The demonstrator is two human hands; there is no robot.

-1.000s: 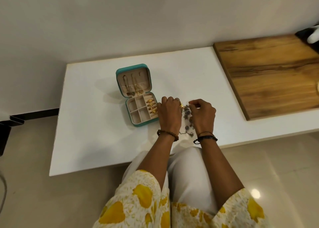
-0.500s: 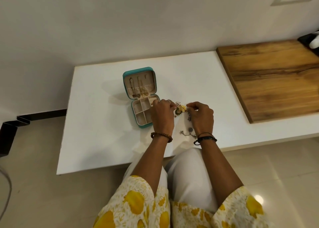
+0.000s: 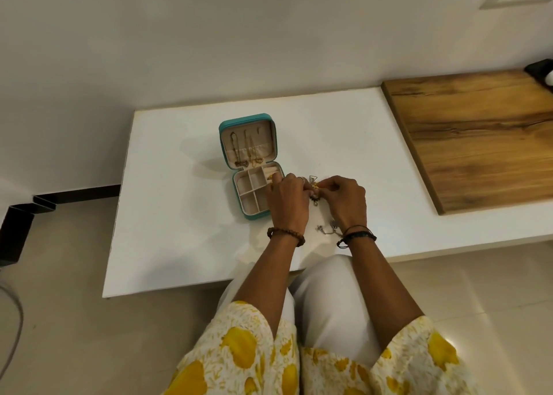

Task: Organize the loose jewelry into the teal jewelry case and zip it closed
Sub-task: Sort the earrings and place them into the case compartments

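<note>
The teal jewelry case [image 3: 228, 131] lies open on the white table [image 3: 179, 230], chains hanging in its upright lid and beige compartments in its base. My left hand [image 3: 288, 198] hovers over the case's right edge, and my right hand [image 3: 347, 198] is just right of it. Between their fingertips both hands pinch a small gold and dark piece of jewelry [image 3: 314, 191] just above the table. A silver triangular piece [image 3: 313, 179] lies just behind it. More loose silver jewelry [image 3: 327, 228] lies on the table between my wrists.
A wooden board [image 3: 478, 137] covers the table's right part, with a dark object [image 3: 541, 70] at its far corner. The wall stands right behind the table. My knees sit under the table's near edge. Black metal frame pieces [image 3: 18, 224] stand on the floor at left.
The camera view has shifted. Both hands have drawn the fingertips together on the small gold piece, lifting it off the pile; less of the loose jewelry shows between the hands.
</note>
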